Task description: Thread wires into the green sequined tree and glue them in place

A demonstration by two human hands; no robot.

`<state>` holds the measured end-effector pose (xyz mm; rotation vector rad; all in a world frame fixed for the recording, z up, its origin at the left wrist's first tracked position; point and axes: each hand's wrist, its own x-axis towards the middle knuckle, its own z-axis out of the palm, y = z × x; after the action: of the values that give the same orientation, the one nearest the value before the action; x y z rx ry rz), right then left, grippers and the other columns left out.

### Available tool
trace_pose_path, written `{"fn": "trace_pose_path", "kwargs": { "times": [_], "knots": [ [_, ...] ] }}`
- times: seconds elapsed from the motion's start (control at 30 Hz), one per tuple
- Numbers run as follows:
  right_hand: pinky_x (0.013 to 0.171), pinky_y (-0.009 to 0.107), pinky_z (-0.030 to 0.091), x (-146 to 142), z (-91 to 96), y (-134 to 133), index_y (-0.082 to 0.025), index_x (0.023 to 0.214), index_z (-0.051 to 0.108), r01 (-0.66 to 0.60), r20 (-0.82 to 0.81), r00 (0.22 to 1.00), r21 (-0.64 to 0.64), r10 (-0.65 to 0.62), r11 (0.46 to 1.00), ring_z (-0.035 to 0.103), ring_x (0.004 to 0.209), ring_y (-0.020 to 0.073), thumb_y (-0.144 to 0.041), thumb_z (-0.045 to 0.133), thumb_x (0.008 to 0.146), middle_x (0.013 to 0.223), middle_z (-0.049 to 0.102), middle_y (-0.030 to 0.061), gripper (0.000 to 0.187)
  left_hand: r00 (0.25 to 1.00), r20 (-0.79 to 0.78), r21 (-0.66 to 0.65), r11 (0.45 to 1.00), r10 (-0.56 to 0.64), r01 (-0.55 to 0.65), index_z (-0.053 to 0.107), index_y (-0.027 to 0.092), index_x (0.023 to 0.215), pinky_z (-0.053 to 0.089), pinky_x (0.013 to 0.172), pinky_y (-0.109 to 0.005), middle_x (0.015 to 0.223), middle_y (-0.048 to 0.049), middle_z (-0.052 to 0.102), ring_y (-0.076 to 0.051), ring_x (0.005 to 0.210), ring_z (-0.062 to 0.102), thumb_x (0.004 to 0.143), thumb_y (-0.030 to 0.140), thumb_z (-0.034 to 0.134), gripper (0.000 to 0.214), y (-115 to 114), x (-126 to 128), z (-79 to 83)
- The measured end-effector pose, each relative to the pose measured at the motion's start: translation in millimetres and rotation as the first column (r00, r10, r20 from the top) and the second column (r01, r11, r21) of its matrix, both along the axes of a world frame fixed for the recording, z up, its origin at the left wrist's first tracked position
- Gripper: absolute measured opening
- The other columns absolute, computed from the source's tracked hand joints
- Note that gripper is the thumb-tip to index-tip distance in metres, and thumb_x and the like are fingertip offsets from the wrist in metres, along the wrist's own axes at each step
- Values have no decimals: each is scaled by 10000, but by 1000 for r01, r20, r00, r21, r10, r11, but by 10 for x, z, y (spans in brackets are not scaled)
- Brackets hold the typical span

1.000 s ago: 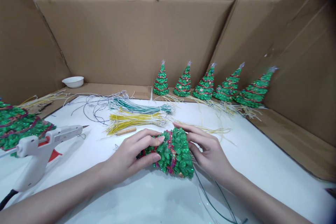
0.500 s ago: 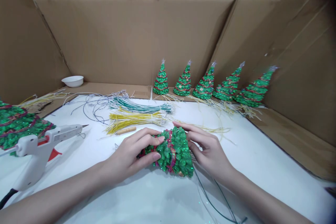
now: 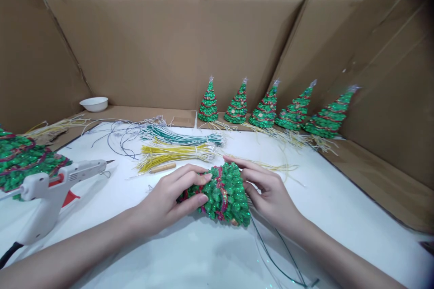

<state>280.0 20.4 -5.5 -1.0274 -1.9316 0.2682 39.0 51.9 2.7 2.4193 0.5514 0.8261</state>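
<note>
A small glittery green Christmas tree (image 3: 235, 196) with red garland lies on its side in front of me, its tip to the left. My left hand (image 3: 179, 192) is closed around the narrow part, thumb and forefinger on the near side. At the wide base is my right hand (image 3: 269, 192), its fingers curled against the underside. Those fingertips are partly hidden by the base, so what they pinch cannot be made out. Dark green wires (image 3: 262, 244) run out below the right hand towards the near edge.
Wire bundles, green (image 3: 183, 136) and yellow (image 3: 176, 153), lie beyond my hands beside a wooden-handled awl (image 3: 163, 168). At left are a glue gun (image 3: 47, 198) and a larger tree (image 3: 30, 162). Several finished trees (image 3: 264, 107) and a white bowl (image 3: 95, 104) stand along the cardboard wall (image 3: 162, 49).
The tree has rolled very slightly in my hands. Both hands keep nearly the same place and grip.
</note>
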Motion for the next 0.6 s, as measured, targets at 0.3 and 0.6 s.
{"fn": "trace_pose_path", "kwargs": {
  "times": [0.3,0.6],
  "knots": [
    [869,399,547,3,19,-8,-203,704,605,-7,1,1000,-17,7,1000,665,1051,239,-103,459,851,1186,682,89,230,1000,-8,15,1000,-12,12,537,202,1138,452,938,-310,1226,-99,557,-188,1113,552,930,197,526,209,-6,-6,5],
    [850,400,552,0,12,-1,-206,756,644,-13,-7,1000,-13,13,1000,665,1048,247,-102,461,848,1188,680,90,229,1000,-5,-16,1000,8,-8,524,199,1084,462,916,-327,1209,-101,565,-201,1107,555,933,215,511,152,1,12,10]
  ]
}}
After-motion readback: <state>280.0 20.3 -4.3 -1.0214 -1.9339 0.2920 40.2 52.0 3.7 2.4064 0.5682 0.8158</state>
